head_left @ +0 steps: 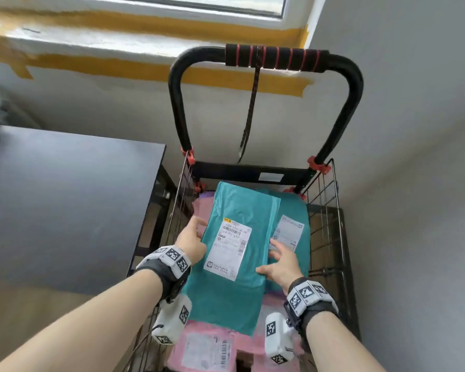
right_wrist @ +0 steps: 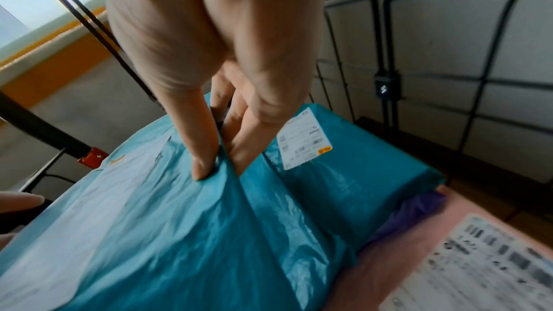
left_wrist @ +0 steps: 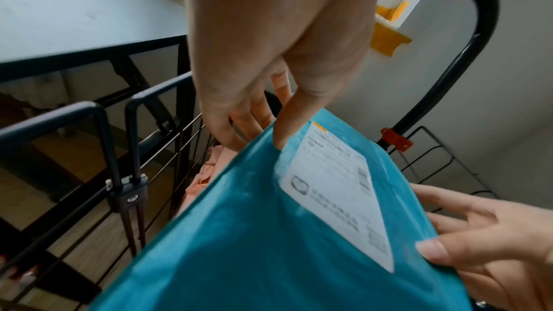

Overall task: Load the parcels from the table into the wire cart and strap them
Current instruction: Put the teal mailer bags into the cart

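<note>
Soft window daylight, wide-angle distortion, blurred wrist views.

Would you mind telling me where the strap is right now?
In the head view the strap hangs from the middle of the cart handle, above the teal parcel lying in the cart.

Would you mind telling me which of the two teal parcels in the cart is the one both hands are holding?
The larger teal parcel on the left, topmost, gripped by the left hand and right hand; the smaller teal parcel lies untouched, partly under it.
</note>
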{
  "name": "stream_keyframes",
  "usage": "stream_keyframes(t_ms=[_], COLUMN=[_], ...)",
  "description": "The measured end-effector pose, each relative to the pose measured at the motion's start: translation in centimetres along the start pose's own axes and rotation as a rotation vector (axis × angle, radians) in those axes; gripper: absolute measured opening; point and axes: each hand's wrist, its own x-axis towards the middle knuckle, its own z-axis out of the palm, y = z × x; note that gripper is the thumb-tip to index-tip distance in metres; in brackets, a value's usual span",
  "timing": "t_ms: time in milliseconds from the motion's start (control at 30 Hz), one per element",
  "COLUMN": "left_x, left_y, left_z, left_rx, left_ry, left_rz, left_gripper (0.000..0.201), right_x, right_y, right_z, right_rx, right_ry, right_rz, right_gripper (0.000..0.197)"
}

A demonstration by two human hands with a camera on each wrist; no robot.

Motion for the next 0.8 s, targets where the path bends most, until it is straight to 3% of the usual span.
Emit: stream_keyframes(t_ms=[133, 267, 400, 567, 800], left_x=[2.5, 4.8, 5.8, 6.2, 5.5], left_y=[-0.6, -1.6, -2.3, -2.8, -3.1], left_z=[1.2, 1.8, 2.6, 3.6, 3.9], left_rx=[0.019, 0.061, 0.072, -0.041, 0.01], left_ry=[0.066, 0.123, 0.092, 0.074, 0.016], left_rz=[-0.066, -0.151, -0.2, -0.246, -0.278], left_gripper=[0.042, 0.05, 0.057, 0.059, 0.046], right_x=[4.6, 8.9, 12.1, 14.1, 13.3], right_y=[0.0, -0.1, 0.7, 1.7, 2.1], right_z=[1.6, 3.2, 4.7, 6.3, 6.5], right_rx=[-0.032, -0.057, -0.08, -0.145, -0.376], right_ry=[-0.04, -0.059, -0.059, -0.028, -0.047], right_rz=[-0.003, -0.014, 0.01, 0.031, 0.009], right_gripper=[0.085, 0.081, 0.079, 0.075, 0.059])
